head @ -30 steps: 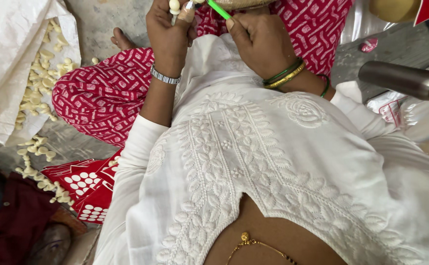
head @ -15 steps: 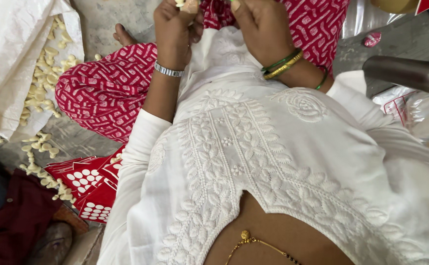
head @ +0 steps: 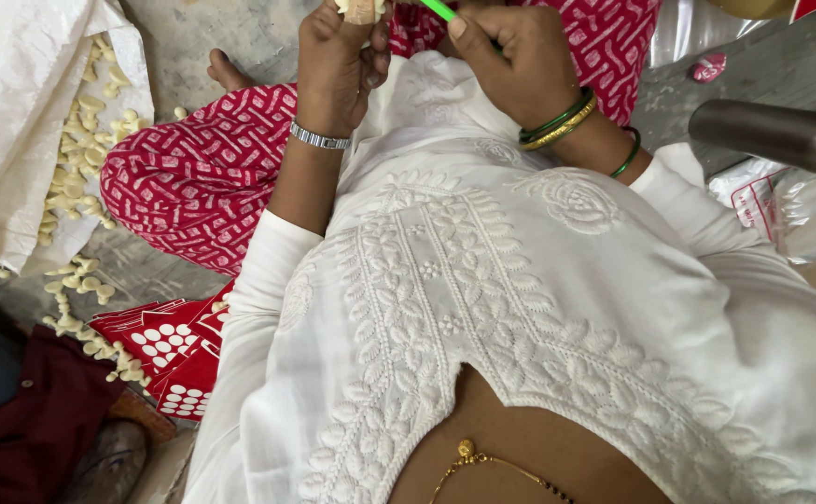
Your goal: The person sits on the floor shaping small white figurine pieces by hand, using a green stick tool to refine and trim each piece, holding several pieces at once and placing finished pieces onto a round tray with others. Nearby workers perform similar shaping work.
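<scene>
My left hand [head: 338, 65] is raised at the top of the view, fingers closed around a small pale cashew-like piece [head: 361, 9] that is partly cut off by the frame edge. A silver bracelet sits on that wrist. My right hand [head: 510, 61] is close beside it, gripping a thin green-handled tool [head: 438, 8] whose tip points toward the pale piece. Green and gold bangles ring the right wrist. Both arms come out of a white embroidered top over red patterned trousers.
A white sack [head: 25, 112] at the left spills several pale nut pieces [head: 76, 159] onto the grey floor. A red printed packet [head: 170, 350] lies by my left side. A metal cylinder [head: 772, 135] and clear plastic bags [head: 790, 210] sit at the right.
The view has tilted slightly, so both hands sit nearer the top edge. The green tool left the frame half a second ago and shows again now. Both hands keep their grip.
</scene>
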Available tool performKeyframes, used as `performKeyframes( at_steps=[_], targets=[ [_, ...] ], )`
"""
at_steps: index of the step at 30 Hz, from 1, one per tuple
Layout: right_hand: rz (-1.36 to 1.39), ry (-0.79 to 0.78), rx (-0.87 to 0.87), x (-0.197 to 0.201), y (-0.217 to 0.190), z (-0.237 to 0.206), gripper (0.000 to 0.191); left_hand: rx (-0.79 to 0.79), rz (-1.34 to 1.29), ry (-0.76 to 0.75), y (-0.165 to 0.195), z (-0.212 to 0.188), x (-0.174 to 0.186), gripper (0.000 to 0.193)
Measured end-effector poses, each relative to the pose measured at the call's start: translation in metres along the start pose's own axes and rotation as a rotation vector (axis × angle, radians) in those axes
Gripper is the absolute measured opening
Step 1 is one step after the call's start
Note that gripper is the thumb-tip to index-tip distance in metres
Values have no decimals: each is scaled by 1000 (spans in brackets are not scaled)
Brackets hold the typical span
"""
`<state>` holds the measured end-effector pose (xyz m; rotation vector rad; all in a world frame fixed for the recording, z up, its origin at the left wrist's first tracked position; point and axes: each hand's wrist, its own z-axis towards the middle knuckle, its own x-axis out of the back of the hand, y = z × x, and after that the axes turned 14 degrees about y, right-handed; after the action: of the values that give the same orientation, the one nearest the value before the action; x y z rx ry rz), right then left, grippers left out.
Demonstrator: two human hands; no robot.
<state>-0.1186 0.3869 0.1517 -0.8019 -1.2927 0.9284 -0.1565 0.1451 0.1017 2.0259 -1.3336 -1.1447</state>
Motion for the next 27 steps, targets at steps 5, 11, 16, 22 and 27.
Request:
performKeyframes(
  at_steps=[5, 11, 16, 22, 27],
  targets=[
    [71, -16, -20, 4, 1, -8, 44, 39, -19, 22, 3, -6, -4, 12],
    [-23, -36, -60, 9, -5, -6, 43, -6, -16, 36, 0, -10, -5, 12],
    [-152, -35, 88, 18, -3, 2, 35, -47, 29, 21, -2, -6, -3, 16],
    [-44, -78, -1, 20, -1, 4, 40, -94, 77, 74, -6, 0, -5, 16],
    [-105, -70, 72, 16, -4, 6, 34, -119, 108, 66, -9, 5, 0, 16]
  ],
)
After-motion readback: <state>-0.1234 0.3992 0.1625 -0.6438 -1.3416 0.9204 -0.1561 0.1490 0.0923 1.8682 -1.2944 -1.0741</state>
